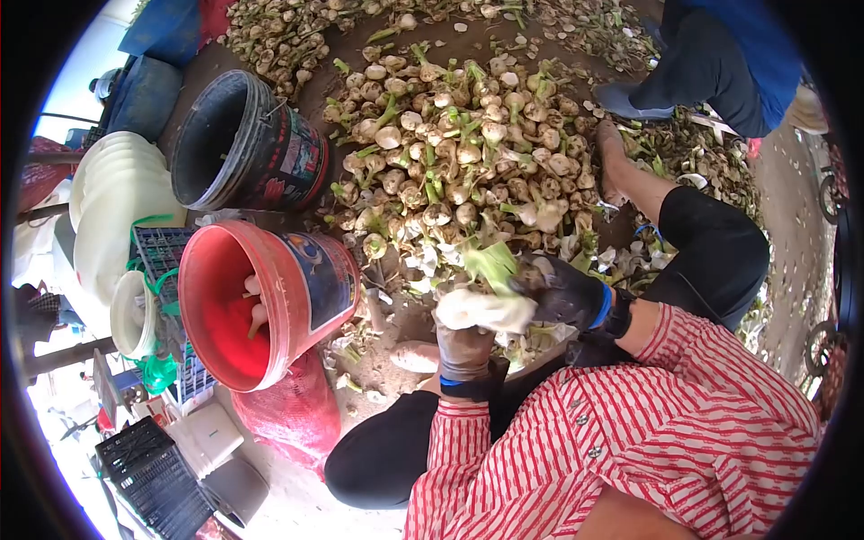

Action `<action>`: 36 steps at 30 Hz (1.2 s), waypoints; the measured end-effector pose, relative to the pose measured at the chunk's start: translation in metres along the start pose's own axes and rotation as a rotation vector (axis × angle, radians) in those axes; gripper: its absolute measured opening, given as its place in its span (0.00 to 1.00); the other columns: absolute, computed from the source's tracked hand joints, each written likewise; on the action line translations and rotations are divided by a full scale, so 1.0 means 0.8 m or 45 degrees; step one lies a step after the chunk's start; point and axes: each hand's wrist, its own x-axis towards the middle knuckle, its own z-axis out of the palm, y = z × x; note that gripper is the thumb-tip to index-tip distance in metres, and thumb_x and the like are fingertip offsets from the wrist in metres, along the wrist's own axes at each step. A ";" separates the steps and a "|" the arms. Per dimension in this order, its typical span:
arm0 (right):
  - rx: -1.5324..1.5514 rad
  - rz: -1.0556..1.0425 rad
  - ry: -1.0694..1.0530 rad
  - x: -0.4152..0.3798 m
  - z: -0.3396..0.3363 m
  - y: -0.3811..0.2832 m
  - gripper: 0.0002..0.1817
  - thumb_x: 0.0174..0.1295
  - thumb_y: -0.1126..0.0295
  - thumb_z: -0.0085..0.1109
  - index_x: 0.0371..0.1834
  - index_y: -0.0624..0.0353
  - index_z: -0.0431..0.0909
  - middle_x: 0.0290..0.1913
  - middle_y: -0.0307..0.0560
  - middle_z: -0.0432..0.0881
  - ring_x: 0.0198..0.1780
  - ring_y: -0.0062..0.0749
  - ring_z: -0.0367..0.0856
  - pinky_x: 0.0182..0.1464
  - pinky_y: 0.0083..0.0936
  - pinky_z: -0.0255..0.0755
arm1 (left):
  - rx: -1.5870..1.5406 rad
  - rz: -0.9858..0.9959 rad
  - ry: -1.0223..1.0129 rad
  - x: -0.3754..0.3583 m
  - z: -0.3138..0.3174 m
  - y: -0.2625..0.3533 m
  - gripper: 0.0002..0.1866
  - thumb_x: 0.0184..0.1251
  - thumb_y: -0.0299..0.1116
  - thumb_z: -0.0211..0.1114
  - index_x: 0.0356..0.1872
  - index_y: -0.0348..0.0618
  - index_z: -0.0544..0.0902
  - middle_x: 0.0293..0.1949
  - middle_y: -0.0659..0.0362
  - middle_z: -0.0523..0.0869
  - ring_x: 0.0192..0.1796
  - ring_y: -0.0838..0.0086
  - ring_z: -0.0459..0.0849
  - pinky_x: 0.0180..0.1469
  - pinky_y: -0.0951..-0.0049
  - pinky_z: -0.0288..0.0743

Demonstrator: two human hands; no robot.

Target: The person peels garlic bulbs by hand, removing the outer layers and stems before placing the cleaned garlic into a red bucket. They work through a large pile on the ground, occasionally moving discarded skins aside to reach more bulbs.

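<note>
My left hand [463, 353], in a dirty light glove, is closed around a garlic bulb [457, 309]. The bulb's pale stalk stretches to the right and is blurred. Close beside it, my right hand [569, 295], in a dark glove, is closed at the base of a broad green garlic leaf [492, 265]. Its fingertips are partly hidden, so whether it also holds a tool does not show. Just beyond both hands spreads a large pile of garlic [450, 162] with green stalks. To the left, a red bucket [286, 297] lies tilted with a few pale bulbs inside.
A dark bucket [301, 157] stands tilted behind the red one. A red mesh sack [292, 414], crates [139, 472] and white tubs [133, 315] fill the left side. Another person's leg [711, 67] is at upper right. More garlic [279, 45] and peelings [594, 31] cover the far ground.
</note>
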 end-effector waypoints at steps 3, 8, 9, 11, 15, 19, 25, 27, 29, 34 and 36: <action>-0.221 0.007 0.105 -0.037 0.022 -0.019 0.18 0.56 0.79 0.56 0.51 0.63 0.67 0.45 0.42 0.76 0.46 0.25 0.75 0.52 0.24 0.70 | -1.651 -0.606 0.075 0.009 -0.010 0.003 0.15 0.62 0.39 0.55 0.46 0.43 0.73 0.27 0.62 0.74 0.23 0.79 0.66 0.21 0.84 0.59; -1.428 0.408 -0.398 -0.018 -0.012 -0.047 0.24 0.56 0.68 0.57 0.57 0.60 0.66 0.43 0.45 0.78 0.42 0.27 0.78 0.46 0.24 0.71 | -1.426 -0.724 0.269 0.014 -0.005 0.025 0.12 0.61 0.37 0.53 0.43 0.45 0.75 0.21 0.63 0.69 0.22 0.79 0.62 0.18 0.83 0.54; -2.364 0.553 -0.265 -0.024 -0.012 -0.043 0.26 0.51 0.66 0.56 0.56 0.59 0.67 0.40 0.47 0.79 0.40 0.29 0.78 0.43 0.23 0.71 | -1.407 -0.739 0.173 0.013 -0.009 0.019 0.12 0.62 0.38 0.52 0.42 0.44 0.75 0.20 0.63 0.69 0.21 0.79 0.62 0.18 0.83 0.53; -2.380 0.524 0.027 -0.021 -0.010 -0.037 0.27 0.47 0.70 0.55 0.55 0.60 0.68 0.40 0.46 0.79 0.38 0.26 0.78 0.41 0.22 0.70 | -1.344 -0.723 0.081 0.013 -0.009 0.016 0.12 0.62 0.38 0.49 0.40 0.44 0.74 0.21 0.60 0.69 0.21 0.79 0.63 0.18 0.84 0.51; -2.247 0.360 0.128 -0.013 -0.041 -0.038 0.25 0.44 0.71 0.54 0.51 0.56 0.72 0.34 0.47 0.80 0.33 0.29 0.78 0.36 0.26 0.71 | -1.146 -0.762 0.099 0.018 -0.014 0.029 0.10 0.62 0.35 0.50 0.41 0.42 0.73 0.22 0.61 0.71 0.19 0.82 0.62 0.17 0.85 0.51; -2.554 0.414 0.349 -0.013 -0.099 -0.065 0.16 0.44 0.67 0.54 0.39 0.55 0.79 0.30 0.49 0.80 0.30 0.39 0.78 0.34 0.32 0.71 | -1.906 -0.221 0.194 0.053 -0.074 0.117 0.13 0.61 0.36 0.57 0.43 0.40 0.75 0.34 0.59 0.78 0.21 0.82 0.68 0.16 0.84 0.61; -3.253 -0.455 1.050 0.072 -0.174 -0.110 0.10 0.42 0.65 0.59 0.27 0.57 0.80 0.28 0.55 0.79 0.32 0.45 0.80 0.34 0.37 0.73 | -1.505 -0.492 -0.185 0.047 -0.054 0.069 0.13 0.62 0.45 0.58 0.29 0.46 0.79 0.26 0.67 0.78 0.22 0.86 0.67 0.19 0.87 0.57; -3.325 -0.286 1.103 0.096 -0.213 -0.111 0.10 0.42 0.65 0.58 0.26 0.57 0.80 0.27 0.55 0.79 0.31 0.46 0.80 0.34 0.37 0.73 | -1.033 -0.740 -0.199 0.030 -0.010 0.043 0.13 0.63 0.44 0.57 0.30 0.45 0.79 0.25 0.66 0.78 0.23 0.85 0.69 0.21 0.87 0.60; -3.351 -0.004 1.126 0.106 -0.207 -0.116 0.09 0.44 0.66 0.54 0.27 0.58 0.79 0.30 0.51 0.79 0.34 0.49 0.78 0.37 0.36 0.72 | -0.724 -0.899 -0.103 0.023 0.018 0.037 0.14 0.64 0.43 0.56 0.34 0.42 0.78 0.25 0.64 0.78 0.23 0.83 0.71 0.22 0.86 0.61; -3.025 -0.411 1.162 0.098 -0.222 -0.135 0.12 0.48 0.67 0.52 0.34 0.58 0.79 0.34 0.51 0.79 0.37 0.47 0.77 0.39 0.37 0.72 | -0.118 -0.842 -0.052 0.015 0.015 -0.026 0.21 0.62 0.40 0.59 0.50 0.36 0.72 0.41 0.56 0.79 0.37 0.78 0.77 0.38 0.80 0.73; -2.818 -0.601 1.193 0.083 -0.217 -0.127 0.10 0.49 0.64 0.50 0.31 0.53 0.78 0.32 0.49 0.79 0.38 0.47 0.77 0.40 0.38 0.71 | -0.070 -0.840 -0.132 0.016 0.016 -0.029 0.21 0.62 0.40 0.59 0.51 0.34 0.72 0.46 0.55 0.77 0.42 0.76 0.77 0.41 0.79 0.74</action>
